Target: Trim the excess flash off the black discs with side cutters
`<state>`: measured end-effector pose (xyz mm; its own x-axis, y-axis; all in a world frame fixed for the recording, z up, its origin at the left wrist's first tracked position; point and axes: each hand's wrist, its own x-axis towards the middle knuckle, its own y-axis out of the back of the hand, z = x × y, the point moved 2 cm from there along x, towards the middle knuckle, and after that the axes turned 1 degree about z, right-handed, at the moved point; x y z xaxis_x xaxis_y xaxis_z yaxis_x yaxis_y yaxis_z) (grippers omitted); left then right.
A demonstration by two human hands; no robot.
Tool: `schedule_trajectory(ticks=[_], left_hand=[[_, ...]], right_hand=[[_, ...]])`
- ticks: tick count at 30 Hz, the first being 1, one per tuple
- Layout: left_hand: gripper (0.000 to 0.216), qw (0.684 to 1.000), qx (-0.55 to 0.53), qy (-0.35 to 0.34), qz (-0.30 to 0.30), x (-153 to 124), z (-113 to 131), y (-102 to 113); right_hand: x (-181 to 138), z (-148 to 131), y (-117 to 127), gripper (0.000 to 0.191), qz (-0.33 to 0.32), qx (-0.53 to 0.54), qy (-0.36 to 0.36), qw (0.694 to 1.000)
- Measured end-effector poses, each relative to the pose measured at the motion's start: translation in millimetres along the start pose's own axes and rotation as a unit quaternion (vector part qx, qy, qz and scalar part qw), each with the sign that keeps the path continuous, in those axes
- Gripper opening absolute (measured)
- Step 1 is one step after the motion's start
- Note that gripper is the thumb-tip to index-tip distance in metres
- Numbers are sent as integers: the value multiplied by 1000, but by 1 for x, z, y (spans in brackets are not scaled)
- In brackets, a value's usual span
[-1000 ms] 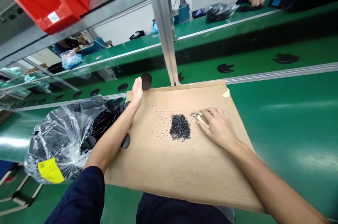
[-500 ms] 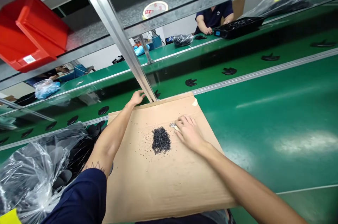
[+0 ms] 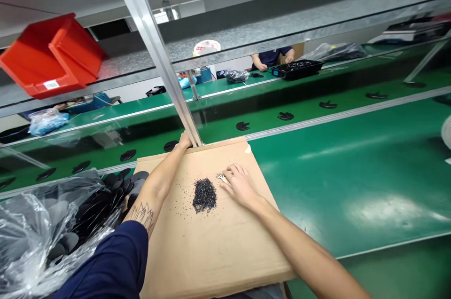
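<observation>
My right hand (image 3: 240, 184) rests over the cardboard sheet (image 3: 211, 256), its fingers closed around a small pair of nippers (image 3: 221, 176). Only the metal jaws and a bit of pale handle show. Just left of the jaws lies a heap of tiny black plastic bits (image 3: 205, 195), with loose specks scattered around it. My left hand (image 3: 184, 140) reaches past the sheet's far edge toward the green conveyor, at the foot of the metal post (image 3: 158, 54). The post hides its fingers. Near that hand a black fan-shaped plastic part (image 3: 171, 145) lies on the belt.
More black parts (image 3: 285, 116) lie spaced along the belt. On the left, a clear plastic bag (image 3: 31, 238) holds many dark round pieces. A red bin (image 3: 56, 59) and a tape roll (image 3: 207, 47) sit on the shelf overhead. Across the line, a person works beside a black tray (image 3: 298, 69).
My left hand has moved right, going behind the post. The right hand keeps the nippers by the heap. The view has shifted, and the parts on the belt appear in different places.
</observation>
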<state>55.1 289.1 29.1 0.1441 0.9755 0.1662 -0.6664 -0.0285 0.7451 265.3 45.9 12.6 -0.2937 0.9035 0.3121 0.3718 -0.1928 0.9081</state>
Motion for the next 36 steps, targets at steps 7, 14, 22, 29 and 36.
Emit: schedule_trajectory(ticks=[7, 14, 22, 29, 36], left_hand=[[30, 976, -90, 59, 189, -21, -12, 52], [10, 947, -134, 25, 292, -131, -13, 75], [12, 946, -134, -293, -26, -284, 35, 34], [34, 951, 273, -140, -36, -251, -44, 134], [34, 889, 409, -86, -188, -235, -75, 161]], right_hand=[[8, -3, 2, 24, 59, 65, 39, 995], [14, -22, -5, 45, 8, 422, 20, 906], [6, -49, -12, 56, -280, 604, -87, 741], [11, -39, -16, 57, -194, 608, -161, 753], [9, -40, -17, 56, -210, 629, -163, 731]])
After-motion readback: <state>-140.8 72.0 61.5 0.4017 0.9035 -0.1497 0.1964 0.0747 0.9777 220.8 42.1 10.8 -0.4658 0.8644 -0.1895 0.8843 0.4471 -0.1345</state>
